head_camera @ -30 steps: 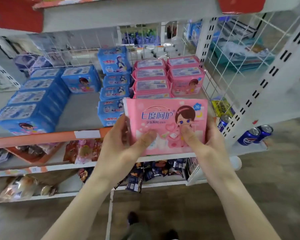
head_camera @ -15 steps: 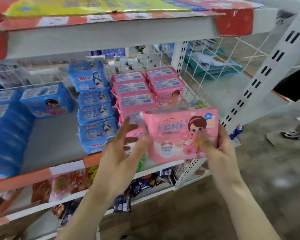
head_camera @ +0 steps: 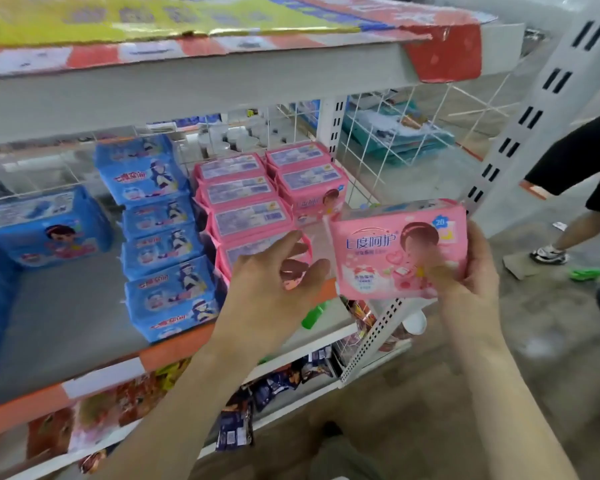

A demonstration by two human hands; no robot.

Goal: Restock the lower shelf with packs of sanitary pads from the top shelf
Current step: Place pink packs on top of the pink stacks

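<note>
My right hand (head_camera: 465,271) grips a pink pack of sanitary pads (head_camera: 388,247) by its right end, thumb across the front, in front of the shelf's right corner. My left hand (head_camera: 274,282) hovers just left of that pack with fingers spread and holds nothing. Behind it, pink packs (head_camera: 246,199) stand in rows on the grey lower shelf (head_camera: 66,306), with a second pink row (head_camera: 309,171) to their right. Blue packs (head_camera: 160,244) fill the row to the left. The top shelf (head_camera: 187,81) runs overhead under a coloured sheet.
More blue packs (head_camera: 45,226) lie at the far left, with bare shelf between them and the blue row. A white wire grid (head_camera: 395,140) closes the shelf's right side. Snack bags (head_camera: 243,420) hang below. A person's legs (head_camera: 568,209) stand at the right on the floor.
My left hand has let go of the pink pack and opened beside it. My right hand alone carries the pack further right, and my view has swung to the right.
</note>
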